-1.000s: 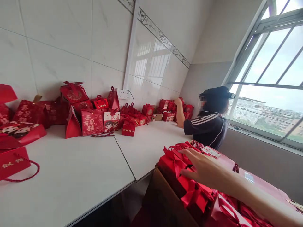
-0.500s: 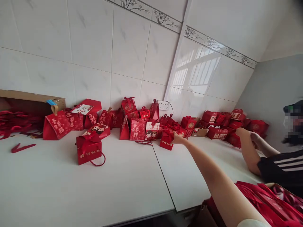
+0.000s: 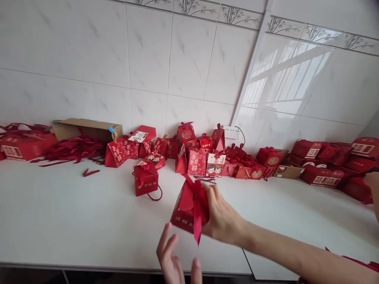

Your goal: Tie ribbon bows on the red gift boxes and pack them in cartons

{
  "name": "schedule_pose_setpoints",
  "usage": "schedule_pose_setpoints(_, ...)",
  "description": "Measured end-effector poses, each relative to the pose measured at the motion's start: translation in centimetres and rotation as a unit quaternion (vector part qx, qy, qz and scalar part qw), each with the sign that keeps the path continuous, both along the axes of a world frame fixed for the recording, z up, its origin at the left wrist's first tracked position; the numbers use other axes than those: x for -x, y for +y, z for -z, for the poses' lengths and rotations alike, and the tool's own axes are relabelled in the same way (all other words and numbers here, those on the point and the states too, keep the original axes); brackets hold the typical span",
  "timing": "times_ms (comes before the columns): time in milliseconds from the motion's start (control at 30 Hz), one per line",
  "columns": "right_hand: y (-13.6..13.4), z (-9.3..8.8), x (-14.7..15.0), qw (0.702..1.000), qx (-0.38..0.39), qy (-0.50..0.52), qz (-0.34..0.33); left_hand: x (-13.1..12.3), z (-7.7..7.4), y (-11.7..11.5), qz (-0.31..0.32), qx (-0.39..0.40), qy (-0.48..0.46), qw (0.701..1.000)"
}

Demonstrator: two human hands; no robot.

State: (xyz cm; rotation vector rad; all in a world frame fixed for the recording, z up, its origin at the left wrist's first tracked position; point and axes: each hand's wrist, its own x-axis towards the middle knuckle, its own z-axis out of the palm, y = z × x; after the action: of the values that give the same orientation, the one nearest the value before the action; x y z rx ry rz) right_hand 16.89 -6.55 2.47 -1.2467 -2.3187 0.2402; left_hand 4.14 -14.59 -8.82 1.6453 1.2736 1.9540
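My right hand (image 3: pixel 220 215) grips a small red gift box (image 3: pixel 188 209) with a red ribbon bow, holding it tilted above the white counter (image 3: pixel 74 221). Its ribbon tail hangs down past the box's lower edge. Just below the box, my left hand (image 3: pixel 174 258) rises from the bottom edge with its fingers apart and holds nothing. Another red box with a cord handle (image 3: pixel 146 180) stands alone on the counter behind and to the left.
Many red gift boxes (image 3: pixel 204 157) are piled along the tiled wall. A brown cardboard box (image 3: pixel 85 129) and loose red ribbons (image 3: pixel 71 148) lie at the left. A wall socket (image 3: pixel 230 132) sits behind the pile. Another person's arm (image 3: pixel 373 187) shows at the right edge.
My right hand took a red box from the pile and drew it back toward me. My left hand came into view. The view swung further left.
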Motion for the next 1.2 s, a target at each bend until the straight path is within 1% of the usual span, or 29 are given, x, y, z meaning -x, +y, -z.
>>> schedule_pose_setpoints(33,-1.3,0.3,1.3,1.000,0.012,-0.021,-0.006,0.4,-0.2,0.1,-0.039,0.000,-0.038,0.999)
schedule_pose_setpoints(67,-2.4,0.3,2.4,0.998,0.040,-0.051,-0.010,1.0,-0.5,0.3,-0.055,0.013,-0.060,0.997)
schedule_pose_setpoints(100,-3.2,0.0,3.3,0.992,0.080,-0.092,-0.015,1.7,-0.8,0.5,-0.055,0.036,-0.072,0.995)
schedule_pose_setpoints(133,-3.8,-0.6,4.0,0.983,0.124,-0.136,-0.019,2.6,-1.2,0.8,-0.041,0.068,-0.076,0.994)
schedule_pose_setpoints(200,-4.0,-2.8,4.8,0.955,0.202,-0.213,-0.039,4.8,-2.1,1.5,0.002,0.130,-0.088,0.988)
schedule_pose_setpoints(233,-3.8,-4.1,5.0,0.946,0.219,-0.235,-0.043,6.0,-2.5,1.9,0.044,0.156,-0.113,0.980)
schedule_pose_setpoints(267,-3.3,-5.5,5.0,0.942,0.229,-0.240,-0.047,7.1,-2.8,2.4,0.080,0.176,-0.133,0.972)
schedule_pose_setpoints(300,-2.7,-6.7,4.9,0.945,0.222,-0.237,-0.040,8.1,-3.1,2.8,0.096,0.191,-0.148,0.966)
schedule_pose_setpoints(367,-1.2,-8.3,4.5,0.962,0.162,-0.221,0.004,9.7,-3.6,3.3,0.094,0.210,-0.167,0.959)
schedule_pose_setpoints(400,-0.6,-8.5,4.1,0.968,0.144,-0.205,0.025,10.1,-3.9,3.4,0.082,0.213,-0.171,0.958)
schedule_pose_setpoints(433,-0.2,-8.3,3.8,0.973,0.133,-0.181,0.044,10.4,-4.1,3.4,0.067,0.213,-0.168,0.960)
schedule_pose_setpoints(467,0.1,-7.6,3.4,0.977,0.137,-0.153,0.056,10.6,-4.4,3.2,0.052,0.210,-0.159,0.963)
schedule_pose_setpoints(500,0.0,-6.7,3.1,0.979,0.149,-0.128,0.062,10.6,-4.6,2.9,0.038,0.207,-0.142,0.967)
schedule_pose_setpoints(567,-0.7,-4.0,2.7,0.980,0.181,-0.056,0.059,10.4,-5.1,2.2,0.033,0.209,-0.086,0.974)
schedule_pose_setpoints(633,-1.9,-1.1,2.6,0.977,0.202,0.043,0.047,10.3,-5.4,1.7,0.049,0.226,-0.027,0.973)
schedule_pose_setpoints(700,-2.9,1.3,2.9,0.967,0.197,0.157,0.040,10.3,-5.6,1.5,0.070,0.237,0.006,0.969)
schedule_pose_setpoints(733,-3.2,2.2,3.0,0.961,0.187,0.202,0.038,10.3,-5.7,1.4,0.084,0.236,0.011,0.968)
schedule_pose_setpoints(800,-3.4,3.4,3.1,0.951,0.172,0.256,0.027,10.4,-6.0,1.4,0.123,0.236,0.012,0.964)
schedule_pose_setpoints(867,-3.3,4.1,2.8,0.936,0.177,0.303,0.018,10.6,-6.3,1.3,0.176,0.251,0.027,0.952)
schedule_pose_setpoints(933,-3.2,4.4,2.2,0.918,0.176,0.355,0.031,10.7,-6.5,1.0,0.217,0.269,0.067,0.936)
schedule_pose_setpoints(967,-3.2,4.5,1.9,0.909,0.168,0.379,0.044,10.8,-6.7,0.9,0.222,0.265,0.090,0.934)
schedule_pose_setpoints(1033,-3.8,4.6,1.1,0.896,0.148,0.415,0.061,10.9,-6.8,0.8,0.205,0.221,0.124,0.945)
schedule_pose_setpoints(1100,-4.8,4.4,0.5,0.897,0.148,0.415,0.044,10.8,-6.9,1.0,0.178,0.165,0.142,0.960)
schedule_pose_setpoints(1133,-5.5,4.3,0.3,0.903,0.150,0.401,0.029,10.7,-6.9,1.2,0.176,0.154,0.151,0.960)
schedule_pose_setpoints(1200,-7.0,3.7,0.1,0.923,0.134,0.359,0.019,10.3,-6.8,1.5,0.190,0.179,0.169,0.950)
